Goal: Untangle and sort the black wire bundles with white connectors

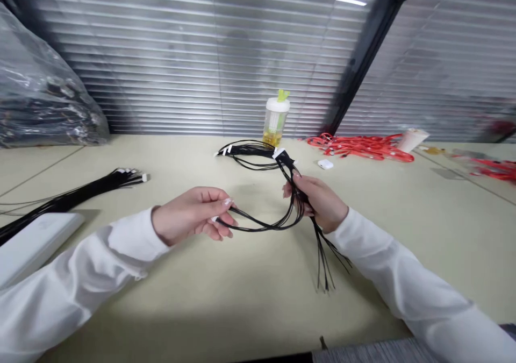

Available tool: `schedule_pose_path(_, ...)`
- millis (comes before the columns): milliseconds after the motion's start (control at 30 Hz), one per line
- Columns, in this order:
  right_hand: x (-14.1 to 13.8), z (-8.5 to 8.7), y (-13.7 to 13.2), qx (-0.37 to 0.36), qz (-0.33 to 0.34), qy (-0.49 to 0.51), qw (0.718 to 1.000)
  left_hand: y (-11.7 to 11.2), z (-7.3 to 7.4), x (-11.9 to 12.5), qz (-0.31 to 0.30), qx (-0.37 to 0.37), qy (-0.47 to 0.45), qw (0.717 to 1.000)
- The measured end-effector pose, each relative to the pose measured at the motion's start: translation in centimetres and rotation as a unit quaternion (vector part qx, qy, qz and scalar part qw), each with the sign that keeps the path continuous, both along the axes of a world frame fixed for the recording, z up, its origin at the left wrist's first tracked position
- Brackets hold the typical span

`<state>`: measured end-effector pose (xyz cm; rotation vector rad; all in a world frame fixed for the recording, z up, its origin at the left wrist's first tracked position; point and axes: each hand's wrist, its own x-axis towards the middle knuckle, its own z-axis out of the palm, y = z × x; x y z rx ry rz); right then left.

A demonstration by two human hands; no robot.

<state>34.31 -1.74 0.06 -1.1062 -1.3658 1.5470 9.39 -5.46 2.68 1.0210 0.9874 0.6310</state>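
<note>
A looped bundle of black cables (278,225) hangs above the table between my two hands. My left hand (203,212) pinches the cable ends on the left, where a small white connector shows by the fingers. Wrapped round the bundle's middle on the right is my right hand (316,199). Above that hand, a white label or connector (279,153) shows at the top of the bundle. Loose thin cable ends (325,266) dangle below the right hand. Just beyond, a coil of black cables (252,150) with white tabs lies on the table, partly overlapped by the held bundle.
On the left lie more black cables (92,191) with white connectors, a white box-like device (44,239) and a clear plastic bag (44,99). A drink bottle (276,121) stands at the back. Toward the right are a white earbud case (325,164) and red straps (358,147).
</note>
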Motion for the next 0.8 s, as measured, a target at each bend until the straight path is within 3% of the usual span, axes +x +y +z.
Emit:
schedule_pose_path(233, -0.6, 0.5, 0.0, 0.02, -0.014, -0.012, 1.0, -0.4, -0.9, 1.0, -0.068, 0.043, 0.02, 0.997)
schedule_pose_path(367, -0.5, 0.9, 0.4, 0.054, -0.032, -0.035, 0.997, -1.6, -1.3, 0.7, -0.048, 0.1, 0.02, 0.994)
schedule_pose_path(533, -0.3, 1.6, 1.2, 0.148, -0.079, -0.111, 0.98, -2.8, -2.0, 0.0, 0.011, 0.098, -0.01, 0.995)
schedule_pose_path(700, -1.3, 2.2, 0.9, 0.312, -0.093, -0.222, 0.919, -3.2, -3.1, 0.1, 0.061, 0.037, -0.046, 0.996)
schedule_pose_path(767, -1.7, 2.1, 0.5, 0.404, -0.087, -0.307, 0.857, -3.2, -3.3, 0.4, 0.055, 0.013, -0.051, 0.997)
schedule_pose_path(800, -1.9, 1.9, 0.3, 0.46, -0.083, -0.365, 0.805, -3.1, -3.3, 0.6, 0.051, 0.001, -0.057, 0.997)
